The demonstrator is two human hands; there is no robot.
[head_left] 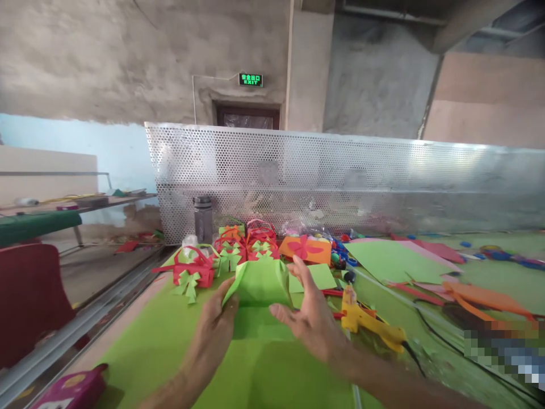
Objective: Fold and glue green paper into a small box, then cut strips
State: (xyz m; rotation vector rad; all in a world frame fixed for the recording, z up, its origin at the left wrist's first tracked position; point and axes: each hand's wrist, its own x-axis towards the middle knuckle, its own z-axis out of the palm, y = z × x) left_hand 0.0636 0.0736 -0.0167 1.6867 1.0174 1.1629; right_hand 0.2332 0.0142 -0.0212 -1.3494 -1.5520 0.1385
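A sheet of light green paper (261, 284), creased and with raised side edges, is in front of me at mid-table. My left hand (218, 318) grips its left edge, thumb towards the inside. My right hand (313, 318) is at the right edge with thumb and fingers spread, the thumb tip at the paper. Just behind the sheet stand red paper baskets (206, 272) with green bows. Further right lie an orange paper piece (315, 248) with a red bow and a flat green card (319, 277). A yellow glue gun (370, 324) rests right of my right hand.
A dark bottle (203, 218) stands behind the baskets, before a perforated metal screen (340, 165). Coloured sheets (400, 258), orange strips (489, 298) and a black cable (455, 343) spread over the right side. A purple object (76, 389) lies front left, near a red chair (34, 301).
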